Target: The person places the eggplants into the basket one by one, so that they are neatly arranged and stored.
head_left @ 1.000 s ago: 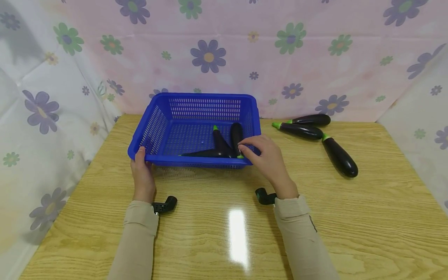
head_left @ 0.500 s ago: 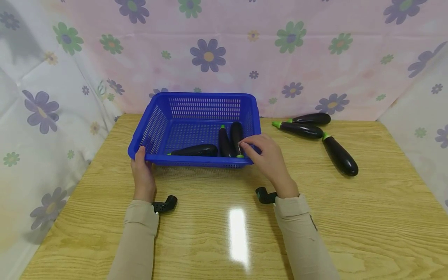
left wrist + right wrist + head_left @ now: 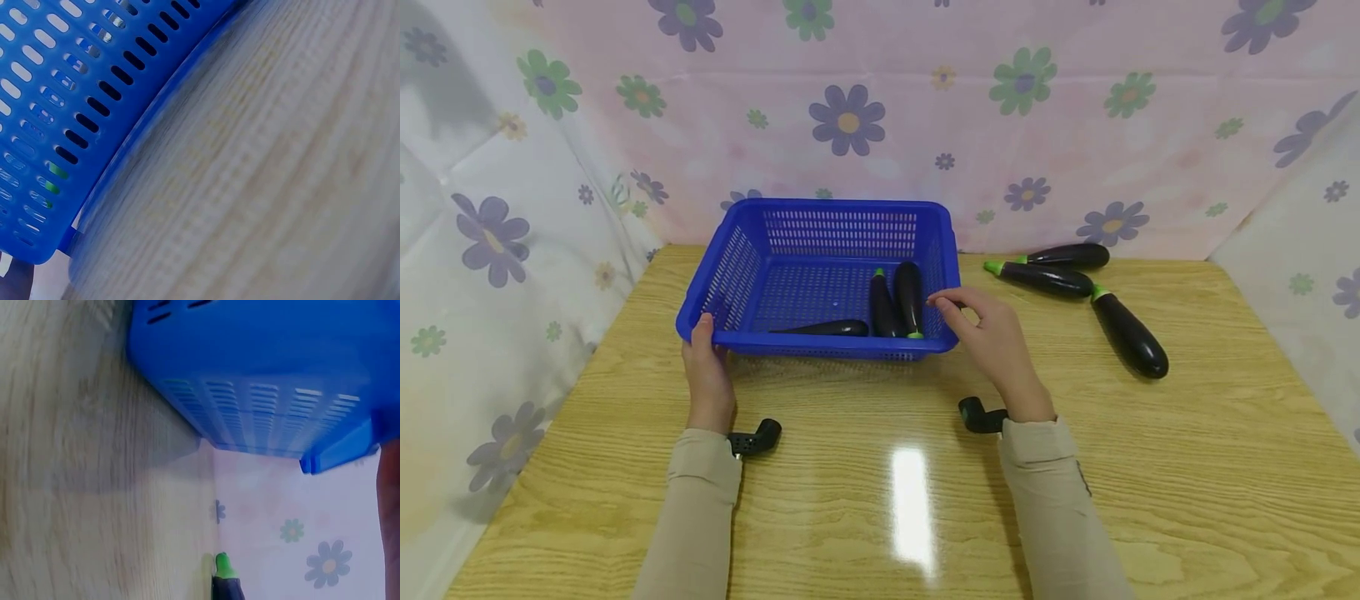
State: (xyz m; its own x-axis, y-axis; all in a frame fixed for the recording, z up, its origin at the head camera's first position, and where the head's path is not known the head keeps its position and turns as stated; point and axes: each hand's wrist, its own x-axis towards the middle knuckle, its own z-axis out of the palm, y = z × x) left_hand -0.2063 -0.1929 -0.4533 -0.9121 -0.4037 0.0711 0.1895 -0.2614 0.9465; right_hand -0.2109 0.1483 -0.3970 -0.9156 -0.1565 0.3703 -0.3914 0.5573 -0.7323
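Note:
My left hand (image 3: 706, 371) grips the front left corner of a blue plastic basket (image 3: 816, 340), thumb over the rim. In the left wrist view the slotted basket wall (image 3: 94, 81) fills the upper left. Inside the basket, two eggplants, one (image 3: 886, 307) beside another (image 3: 908, 292), lie side by side at the right. A third eggplant (image 3: 835, 327) lies along the front wall, partly hidden by the rim. My right hand (image 3: 988, 333) is over the right rim, fingers loosely bent and nothing visible in them. Only its edge (image 3: 390, 512) shows in the right wrist view.
Right of the basket on the wooden table (image 3: 820, 517) lie three more eggplants: one at the back (image 3: 1067, 256), one just before it (image 3: 1048, 281) and one nearer (image 3: 1131, 333). A flowered cloth (image 3: 895, 100) hangs behind the table.
My right hand has moved right, off the basket's right-hand eggplant. The middle eggplant has swung to lie beside it, and the front one has shifted left and rolled against the front wall. My left hand stays.

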